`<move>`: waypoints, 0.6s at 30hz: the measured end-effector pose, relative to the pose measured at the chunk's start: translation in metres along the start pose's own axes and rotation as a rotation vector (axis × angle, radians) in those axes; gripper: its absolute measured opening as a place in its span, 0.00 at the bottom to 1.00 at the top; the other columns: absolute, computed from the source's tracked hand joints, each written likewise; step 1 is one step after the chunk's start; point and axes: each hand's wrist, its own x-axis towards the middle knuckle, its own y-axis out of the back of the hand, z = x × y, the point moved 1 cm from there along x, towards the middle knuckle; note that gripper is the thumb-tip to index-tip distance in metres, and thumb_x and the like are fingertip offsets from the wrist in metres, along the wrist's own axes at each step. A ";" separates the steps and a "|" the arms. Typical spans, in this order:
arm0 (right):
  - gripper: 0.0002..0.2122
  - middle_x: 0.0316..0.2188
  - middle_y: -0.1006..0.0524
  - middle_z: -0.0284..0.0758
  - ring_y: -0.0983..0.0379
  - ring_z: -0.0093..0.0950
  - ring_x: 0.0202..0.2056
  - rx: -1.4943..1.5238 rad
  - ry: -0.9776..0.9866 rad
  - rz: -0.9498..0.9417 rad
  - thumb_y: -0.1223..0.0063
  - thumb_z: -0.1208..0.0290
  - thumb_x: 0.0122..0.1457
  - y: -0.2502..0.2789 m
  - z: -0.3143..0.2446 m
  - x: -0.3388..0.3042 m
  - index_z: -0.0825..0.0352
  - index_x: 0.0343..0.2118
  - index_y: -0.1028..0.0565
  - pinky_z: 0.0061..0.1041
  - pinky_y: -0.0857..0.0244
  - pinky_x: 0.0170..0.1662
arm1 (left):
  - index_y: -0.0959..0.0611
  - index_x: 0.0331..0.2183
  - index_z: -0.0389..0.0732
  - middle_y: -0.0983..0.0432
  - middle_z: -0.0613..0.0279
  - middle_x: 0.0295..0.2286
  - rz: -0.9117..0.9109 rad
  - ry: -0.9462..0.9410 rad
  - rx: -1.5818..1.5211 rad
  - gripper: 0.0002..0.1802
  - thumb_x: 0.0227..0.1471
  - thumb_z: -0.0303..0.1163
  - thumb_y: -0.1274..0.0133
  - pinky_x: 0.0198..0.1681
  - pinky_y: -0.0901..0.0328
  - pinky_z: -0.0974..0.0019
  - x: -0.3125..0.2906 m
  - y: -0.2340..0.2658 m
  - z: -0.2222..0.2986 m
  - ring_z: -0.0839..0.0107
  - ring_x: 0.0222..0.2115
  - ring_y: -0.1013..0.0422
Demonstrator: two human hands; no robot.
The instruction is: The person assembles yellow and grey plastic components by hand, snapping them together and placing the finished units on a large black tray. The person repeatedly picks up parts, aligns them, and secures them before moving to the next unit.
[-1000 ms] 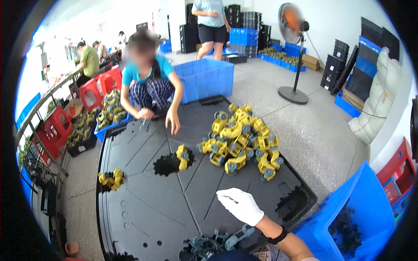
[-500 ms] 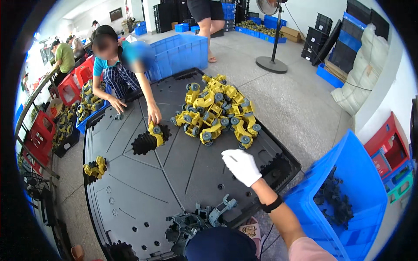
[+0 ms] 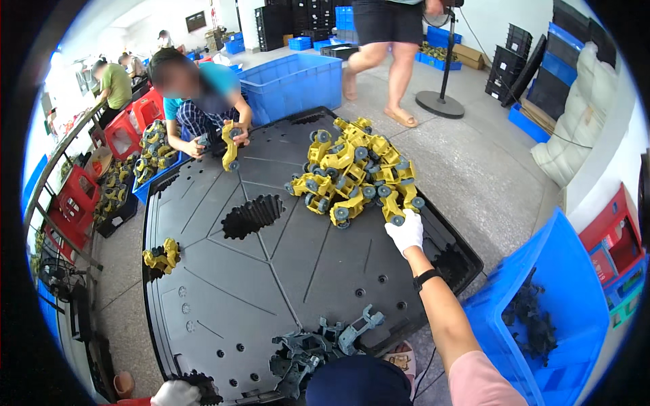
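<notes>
Several red stools (image 3: pixel 76 196) are ranged beyond the left edge of the black worktop (image 3: pixel 233 308). A white tag is borne by the dark crate (image 3: pixel 108 227) beside them; its writing is too small to be read. One yellow wheeled piece (image 3: pixel 161 257) is placed over a jagged opening at the left edge. The left hand (image 3: pixel 175 394), white-gloved, is located at the near left corner and is cut by the picture border; whether it is open or closed cannot be told. At the left part of the far edge, a second wheeled piece (image 3: pixel 230 154) is held by a co-worker (image 3: pixel 223 80) in a teal top. Grey frame parts (image 3: pixel 308 355) are heaped at the middle of the near edge. A pile of yellow wheeled pieces (image 3: pixel 352 166) is arranged along the right edge. Its nearest piece is met by the fingertips of the white-gloved right hand (image 3: pixel 406 233); whether it is gripped cannot be told. Dark parts (image 3: pixel 531 318) are contained in a blue bin (image 3: pixel 474 325) outside the right edge. White characters are printed on a red stool (image 3: pixel 604 220) beyond it.
</notes>
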 end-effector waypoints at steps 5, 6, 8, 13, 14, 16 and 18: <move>0.26 0.41 0.27 0.49 0.29 0.46 0.43 0.176 0.074 -0.230 0.31 0.65 0.36 0.009 -0.053 -0.046 0.71 0.40 0.27 0.37 0.33 0.49 | 0.18 0.39 0.39 0.19 0.60 0.26 0.156 0.218 -0.693 0.17 0.55 0.42 0.44 0.36 0.29 0.67 0.124 0.131 0.096 0.70 0.30 0.23; 0.26 0.40 0.28 0.48 0.30 0.44 0.43 0.204 0.152 -0.130 0.30 0.64 0.36 0.002 -0.047 -0.060 0.71 0.39 0.26 0.36 0.34 0.49 | 0.18 0.41 0.39 0.19 0.59 0.28 0.140 0.120 -0.708 0.18 0.55 0.42 0.44 0.38 0.29 0.68 0.145 0.144 0.107 0.70 0.31 0.23; 0.26 0.39 0.29 0.48 0.30 0.44 0.44 0.213 0.198 -0.246 0.31 0.65 0.37 0.022 -0.062 -0.084 0.71 0.39 0.27 0.37 0.34 0.50 | 0.18 0.42 0.39 0.20 0.57 0.31 0.210 -0.101 -0.703 0.18 0.55 0.42 0.45 0.41 0.30 0.67 0.186 0.168 0.135 0.70 0.35 0.23; 0.27 0.41 0.30 0.47 0.31 0.42 0.44 0.394 0.381 -0.460 0.30 0.68 0.38 0.049 -0.108 -0.149 0.68 0.43 0.30 0.38 0.34 0.48 | 0.33 0.56 0.35 0.28 0.56 0.45 -0.061 -0.130 -1.672 0.31 0.62 0.50 0.53 0.48 0.33 0.62 0.270 0.181 0.179 0.68 0.45 0.30; 0.28 0.41 0.31 0.45 0.31 0.43 0.44 0.458 0.545 -0.472 0.30 0.69 0.38 0.050 -0.121 -0.162 0.66 0.44 0.31 0.38 0.34 0.49 | 0.32 0.53 0.37 0.30 0.56 0.46 -0.219 -0.187 -1.980 0.30 0.62 0.52 0.53 0.51 0.34 0.60 0.297 0.160 0.166 0.67 0.46 0.31; 0.31 0.43 0.31 0.44 0.33 0.44 0.45 0.474 0.807 -0.583 0.30 0.70 0.38 0.053 -0.136 -0.179 0.66 0.48 0.32 0.39 0.37 0.52 | 0.30 0.49 0.40 0.28 0.55 0.46 -0.173 -0.412 -2.355 0.23 0.60 0.45 0.48 0.55 0.35 0.55 0.290 0.180 0.191 0.63 0.49 0.31; 0.34 0.43 0.30 0.44 0.34 0.44 0.48 0.466 1.027 -0.598 0.28 0.65 0.40 0.052 -0.149 -0.180 0.66 0.51 0.32 0.40 0.39 0.54 | 0.30 0.50 0.40 0.25 0.59 0.40 0.067 -0.301 -2.206 0.22 0.58 0.38 0.44 0.52 0.34 0.56 0.278 0.188 0.183 0.64 0.44 0.28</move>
